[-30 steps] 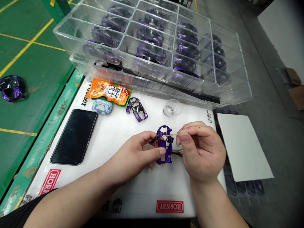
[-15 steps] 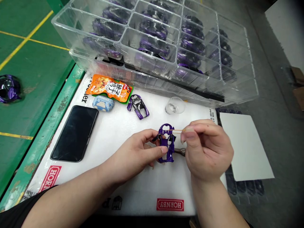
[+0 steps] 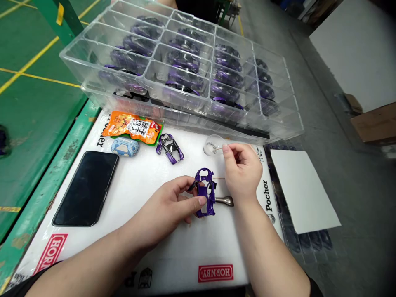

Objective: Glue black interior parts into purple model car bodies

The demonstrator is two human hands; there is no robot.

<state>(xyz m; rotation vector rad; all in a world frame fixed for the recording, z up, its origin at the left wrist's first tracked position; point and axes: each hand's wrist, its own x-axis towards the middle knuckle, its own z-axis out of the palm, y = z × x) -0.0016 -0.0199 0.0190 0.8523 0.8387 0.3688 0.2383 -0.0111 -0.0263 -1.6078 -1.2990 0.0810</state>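
Note:
My left hand [image 3: 177,202] is closed on a purple model car body shell [image 3: 202,192], thumb on top, held above the white printed board [image 3: 173,247]. My right hand [image 3: 243,169] pinches a thin stick [image 3: 219,149], whose end reaches over a small clear cup [image 3: 213,145] with whitish contents. A fine orange line [image 3: 219,178] runs between the shell and my right hand; I cannot tell what it is. Beside the shell lies a metal tool handle [image 3: 225,201], its other end hidden. A second purple car shell [image 3: 170,148] with dark parts rests near the cup.
Clear compartment trays [image 3: 198,99] with several purple car shells stand along the back. On the left are a black phone [image 3: 86,187], a blue patterned case [image 3: 125,147] and an orange snack packet [image 3: 133,127]. A white sheet [image 3: 305,189] lies on another tray at right.
My right hand has moved away from the shell, forward to the cup, carrying the thin stick. My left hand still holds the shell. The view has shifted slightly.

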